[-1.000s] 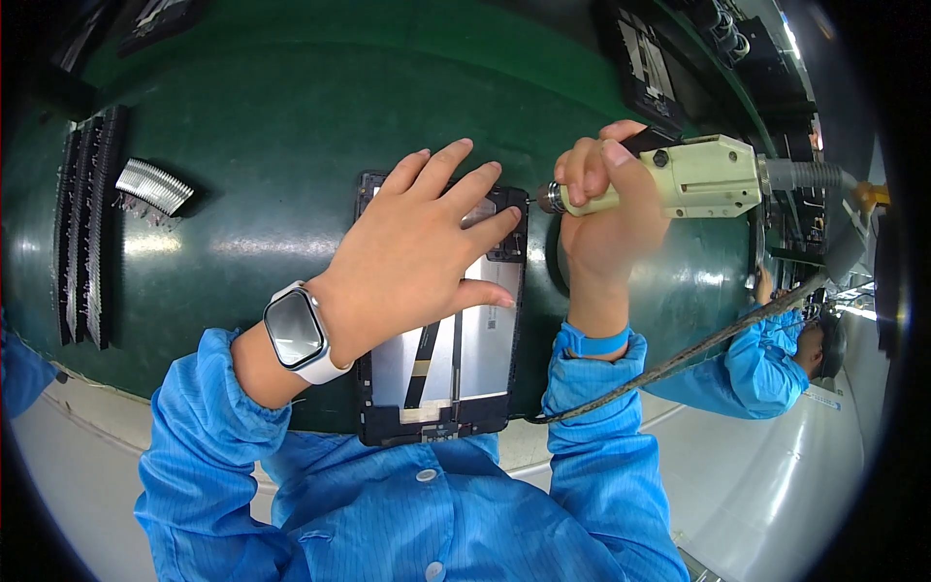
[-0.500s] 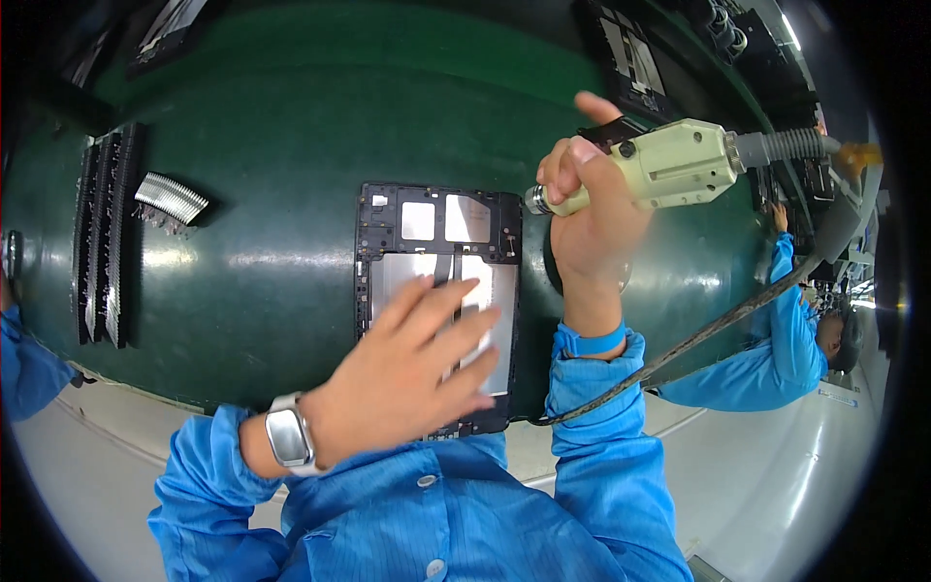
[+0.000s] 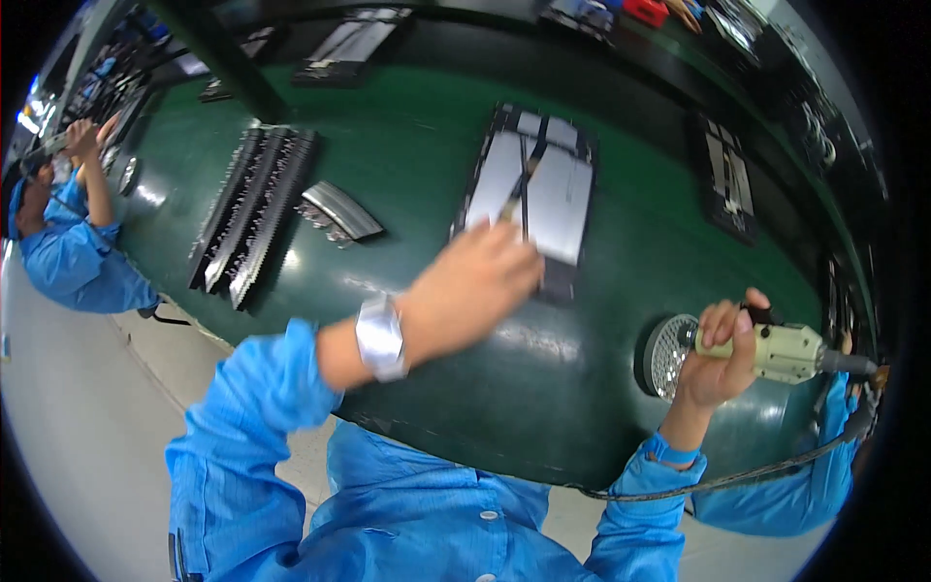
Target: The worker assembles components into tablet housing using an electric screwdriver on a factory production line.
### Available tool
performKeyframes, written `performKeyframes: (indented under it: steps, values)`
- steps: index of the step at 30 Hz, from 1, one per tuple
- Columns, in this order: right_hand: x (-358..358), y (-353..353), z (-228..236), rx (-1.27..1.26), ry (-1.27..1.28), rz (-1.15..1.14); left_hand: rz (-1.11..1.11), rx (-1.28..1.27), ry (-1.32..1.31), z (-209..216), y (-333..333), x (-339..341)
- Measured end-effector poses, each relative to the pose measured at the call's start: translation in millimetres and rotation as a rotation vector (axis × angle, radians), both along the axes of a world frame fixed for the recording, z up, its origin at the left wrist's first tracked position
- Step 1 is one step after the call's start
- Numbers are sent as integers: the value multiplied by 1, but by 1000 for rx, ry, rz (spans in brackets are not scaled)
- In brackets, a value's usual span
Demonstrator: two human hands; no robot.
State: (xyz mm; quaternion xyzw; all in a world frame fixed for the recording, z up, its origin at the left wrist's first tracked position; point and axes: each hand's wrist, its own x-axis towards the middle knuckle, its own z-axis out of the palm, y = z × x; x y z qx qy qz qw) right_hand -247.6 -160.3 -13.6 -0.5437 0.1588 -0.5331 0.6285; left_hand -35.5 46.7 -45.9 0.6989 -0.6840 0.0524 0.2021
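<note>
My left hand (image 3: 475, 286), slightly blurred, lies over the near left part of an opened tablet (image 3: 567, 199). Its fingers are bent and close together on the tablet, with their tips hidden behind the knuckles. Black framing and large silvery panels make up the tablet, which lies tilted on the bench. In my right hand (image 3: 716, 371) is a cream electric screwdriver (image 3: 786, 351), my fingers wrapped round its front end. The driver's tip points left, at a round dish (image 3: 667, 357) with a dimpled, shiny face.
Long black toothed strips (image 3: 254, 209) lie at the left beside a short curved silver strip (image 3: 341, 211). Further opened tablets rest at the back (image 3: 351, 47) and right (image 3: 725, 179). A green post (image 3: 218, 60) rises at the back left. The driver's cable (image 3: 747, 475) trails along the front edge. Co-workers sit at both sides.
The view has swung round. The tablet lies farther from me and tilted, with my left hand at its near part instead of spread over it. My right hand has carried the screwdriver to the dish.
</note>
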Motion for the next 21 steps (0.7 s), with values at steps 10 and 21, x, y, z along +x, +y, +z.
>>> performKeyframes:
  steps: [10,21]
  values:
    - [-2,7,-11,5,84,-44,224,-51,27,-12,-54,210]
    - [-22,8,-9,-67,152,-80,1127,-986,1648,0,25,363]
